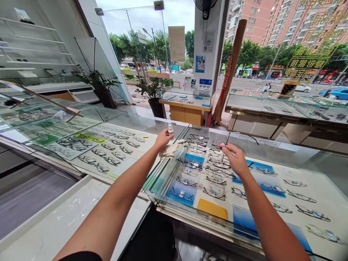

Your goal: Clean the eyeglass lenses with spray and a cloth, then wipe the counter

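Note:
My left hand (164,139) is closed around a small clear bottle (170,129) with a whitish cap, held upright above the glass counter. A beige cloth (171,149) hangs just under that hand; whether the fingers grip it too is hard to tell. My right hand (234,156) pinches a pair of dark-framed glasses (227,139) over the display case, one temple stretching off to the right. Beneath the glass top (195,129), rows of eyeglasses (214,193) lie on white and blue panels, with a yellow pad (212,209) near the front edge.
More eyeglasses (98,165) fill the case at left. An open white drawer or tray (70,214) is at lower left. Beyond the counter stand potted plants (156,95), a wooden display cabinet (186,113), a leaning wooden trunk (231,69) and another glass case (272,103).

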`<state>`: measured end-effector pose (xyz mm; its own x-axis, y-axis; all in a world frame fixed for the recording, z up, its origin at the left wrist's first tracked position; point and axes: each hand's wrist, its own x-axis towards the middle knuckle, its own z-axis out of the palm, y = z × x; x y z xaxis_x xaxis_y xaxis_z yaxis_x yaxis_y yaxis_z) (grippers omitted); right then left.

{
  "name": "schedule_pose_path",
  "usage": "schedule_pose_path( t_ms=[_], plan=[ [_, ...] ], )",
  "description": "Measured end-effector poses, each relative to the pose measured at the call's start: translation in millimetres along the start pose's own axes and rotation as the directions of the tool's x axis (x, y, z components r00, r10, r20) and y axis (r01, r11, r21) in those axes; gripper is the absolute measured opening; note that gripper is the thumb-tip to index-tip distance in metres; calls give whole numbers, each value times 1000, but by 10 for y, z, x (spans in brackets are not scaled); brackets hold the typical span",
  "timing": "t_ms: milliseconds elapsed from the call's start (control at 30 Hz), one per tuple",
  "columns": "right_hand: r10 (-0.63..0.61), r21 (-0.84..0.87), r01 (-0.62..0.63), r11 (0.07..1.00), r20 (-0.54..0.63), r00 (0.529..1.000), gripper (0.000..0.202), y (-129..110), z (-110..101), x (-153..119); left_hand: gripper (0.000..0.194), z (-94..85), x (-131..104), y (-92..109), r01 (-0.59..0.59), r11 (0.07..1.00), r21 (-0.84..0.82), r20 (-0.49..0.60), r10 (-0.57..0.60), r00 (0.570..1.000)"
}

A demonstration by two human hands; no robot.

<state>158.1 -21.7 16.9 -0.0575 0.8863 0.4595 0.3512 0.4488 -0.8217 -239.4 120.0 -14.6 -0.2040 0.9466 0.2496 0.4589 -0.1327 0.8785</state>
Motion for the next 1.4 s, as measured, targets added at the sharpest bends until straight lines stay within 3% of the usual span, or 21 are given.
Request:
schedule_pose_path(
  t_ms=[100,233,300,400,533,667,733,900,1000,1200,1267,1400],
  plan=[
    [-9,-4,9,1000,-19,1000,40,-12,-3,-3,34,78,-32,227,3,993,-118,15,-1,1000],
    [-36,19,38,999,-84,996,41,-53,-11,-9,42,288,-246,827,4,934,-357,159,56,986],
    [-44,30,48,998,-134,990,41,-69,-19,-8,38,424,-456,1163,116,765,-634,378,176,909],
    [-30,63,40,997,-148,989,42,-84,-34,-1,48,631,-815,1520,287,609,-739,556,313,770],
    [-32,89,40,995,-93,995,39,-109,-30,-5,73,855,-1138,1589,359,655,-665,668,305,679],
    [-35,86,37,996,-18,999,35,-187,15,-44,68,950,-1206,1456,318,727,-608,731,358,581],
    [-26,116,22,993,36,999,34,-238,36,-67,65,965,-1200,1415,270,755,-597,727,367,581],
    [-18,177,-6,984,134,991,35,-324,54,-100,58,1013,-1210,1397,190,780,-596,685,370,628],
    [-22,190,-10,982,163,986,36,-333,52,-101,62,1030,-1217,1396,232,744,-626,675,369,639],
    [-2,196,-34,980,181,984,35,-305,45,-103,66,1018,-1182,1387,372,662,-651,709,354,610],
    [-1,198,-36,980,184,983,35,-294,43,-105,65,1031,-1156,1370,341,668,-661,678,338,653],
    [1,188,-38,981,193,981,35,-282,35,-101,60,1085,-1083,1302,134,788,-601,545,282,790]
  ],
)
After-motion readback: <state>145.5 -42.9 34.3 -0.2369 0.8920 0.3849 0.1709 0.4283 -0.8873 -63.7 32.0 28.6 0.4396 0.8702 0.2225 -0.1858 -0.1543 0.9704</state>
